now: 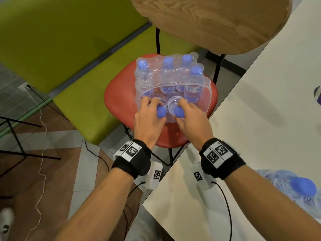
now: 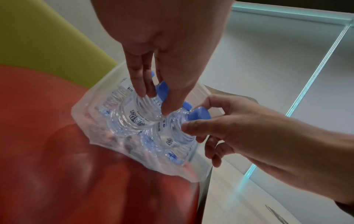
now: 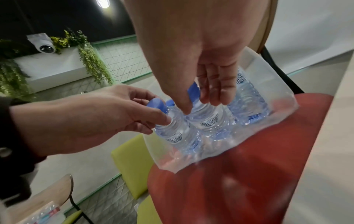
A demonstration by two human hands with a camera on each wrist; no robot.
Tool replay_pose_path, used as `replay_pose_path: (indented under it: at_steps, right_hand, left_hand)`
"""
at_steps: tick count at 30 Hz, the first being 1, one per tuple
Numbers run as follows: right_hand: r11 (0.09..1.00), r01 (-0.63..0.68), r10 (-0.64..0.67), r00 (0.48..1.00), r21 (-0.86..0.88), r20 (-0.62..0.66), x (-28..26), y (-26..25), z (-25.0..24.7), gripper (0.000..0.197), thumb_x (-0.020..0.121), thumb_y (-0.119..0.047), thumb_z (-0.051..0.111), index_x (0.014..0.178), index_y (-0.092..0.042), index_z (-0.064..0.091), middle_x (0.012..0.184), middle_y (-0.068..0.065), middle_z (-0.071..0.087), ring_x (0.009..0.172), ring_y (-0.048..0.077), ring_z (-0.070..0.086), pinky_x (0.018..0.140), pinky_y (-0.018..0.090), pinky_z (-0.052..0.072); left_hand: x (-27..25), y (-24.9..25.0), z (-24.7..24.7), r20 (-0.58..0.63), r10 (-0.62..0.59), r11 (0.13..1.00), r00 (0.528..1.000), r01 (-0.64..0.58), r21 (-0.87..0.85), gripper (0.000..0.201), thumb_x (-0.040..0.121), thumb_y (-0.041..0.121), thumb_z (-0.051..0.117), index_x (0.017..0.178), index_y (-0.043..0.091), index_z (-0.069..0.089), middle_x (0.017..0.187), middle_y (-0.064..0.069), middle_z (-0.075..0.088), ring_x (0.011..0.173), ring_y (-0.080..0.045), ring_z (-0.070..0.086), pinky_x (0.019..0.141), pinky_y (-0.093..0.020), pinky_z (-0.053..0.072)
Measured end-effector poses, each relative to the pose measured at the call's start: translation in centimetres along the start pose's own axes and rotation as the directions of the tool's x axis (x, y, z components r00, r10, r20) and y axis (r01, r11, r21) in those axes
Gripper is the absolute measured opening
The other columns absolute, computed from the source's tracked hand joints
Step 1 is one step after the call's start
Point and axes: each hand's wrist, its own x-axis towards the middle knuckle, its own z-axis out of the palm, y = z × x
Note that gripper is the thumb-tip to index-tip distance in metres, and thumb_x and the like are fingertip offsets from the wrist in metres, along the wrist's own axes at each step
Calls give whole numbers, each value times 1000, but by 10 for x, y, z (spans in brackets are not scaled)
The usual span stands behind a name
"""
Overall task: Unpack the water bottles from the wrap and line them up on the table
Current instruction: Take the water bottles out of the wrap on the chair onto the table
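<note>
Gripping one bottle each, both hands reach into the torn clear plastic wrap that sits on the red rounded chair seat. The left hand curls its fingers round the neck of the near left clear water bottle with a blue cap, and the right hand does the same on the near right clear water bottle with a blue cap, just beside it. Both bottles stand with their long axes close to upright, caps up and leaning a little toward the person. Four more blue-capped bottles stand upright at the far side of the wrap, still under the film, whose torn edge arches between them and the two gripped ones. To the right, the white table runs its edge close along the seat; a blue-capped bottle stands on its near right part, with bare tabletop farther along. Behind the pack rises the wooden chair back, and a lime-green bench lies to the left.
</note>
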Motion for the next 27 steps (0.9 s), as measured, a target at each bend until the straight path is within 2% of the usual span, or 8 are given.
replay_pose_path:
  at_steps: [6, 10, 14, 17, 19, 21, 24, 27]
  right_hand:
    - [988, -88, 99, 992, 130, -83, 18, -9, -21, 32, 89, -31, 63, 110, -10, 53, 96, 10, 68, 89, 34, 63, 74, 40, 49]
    - [958, -209, 237, 962, 196, -133, 14, -10, -30, 37, 88, -39, 65, 103, -7, 54, 93, 10, 67, 87, 31, 61, 65, 29, 35]
    - [950, -214, 247, 961, 227, -126, 8, -11, -24, 46, 87, -47, 67, 103, -7, 52, 91, 11, 68, 84, 32, 62, 66, 36, 46]
    - [952, -203, 236, 963, 227, -129, 12, -7, -26, 50, 85, -51, 68, 107, -9, 51, 94, 10, 69, 86, 33, 63, 68, 39, 49]
    - [953, -193, 225, 967, 235, -118, 12, -2, -26, 48, 85, -50, 68, 110, -12, 52, 94, 8, 70, 87, 33, 64, 70, 39, 50]
    - [953, -193, 219, 972, 235, -90, 12, 2, -26, 45, 84, -47, 67, 114, -17, 54, 87, 5, 69, 85, 30, 65, 72, 37, 50]
    - [941, -195, 221, 973, 275, -66, 10, 10, -25, 39, 86, -41, 65, 118, -21, 55, 68, -5, 59, 74, 23, 61, 70, 34, 48]
    - [925, -204, 234, 971, 320, -58, 7, 15, -25, 38, 86, -39, 65, 118, -21, 55, 63, -6, 57, 69, 20, 61, 67, 34, 49]
  left_hand:
    - [20, 3, -13, -34, 68, 997, 997, -69, -29, 31, 74, 8, 66, 105, 14, 67, 103, -6, 59, 90, -27, 61, 74, -29, 42]
    - [33, 3, -22, 0, 180, 984, 984, -180, -2, 38, 72, -3, 68, 106, 13, 67, 105, -5, 64, 98, -27, 56, 79, -18, 30]
    - [25, 4, -15, 26, 237, 971, 971, -237, -27, 48, 72, -12, 64, 111, 15, 67, 111, 0, 65, 100, -24, 55, 80, -13, 28]
    - [24, 3, -10, 29, 189, 981, 982, -187, -60, 52, 76, -8, 64, 123, 15, 62, 120, 0, 62, 110, -23, 54, 87, -11, 28]
    - [24, 0, -8, 41, 133, 986, 990, -129, -102, 54, 80, -2, 65, 131, 16, 57, 128, 0, 59, 119, -21, 52, 94, -13, 28]
    - [21, -2, -8, 33, 89, 985, 995, -84, -148, 56, 83, 6, 65, 136, 16, 52, 132, 1, 58, 122, -21, 51, 102, -21, 36]
    - [14, -6, -2, 25, 41, 973, 999, -34, -229, 62, 83, 16, 66, 141, 18, 43, 133, 3, 57, 118, -21, 56, 97, -36, 46]
    - [4, -15, 6, 74, -18, 967, 997, 36, -250, 81, 84, 28, 70, 151, 19, 25, 147, 2, 46, 126, -21, 53, 104, -35, 43]
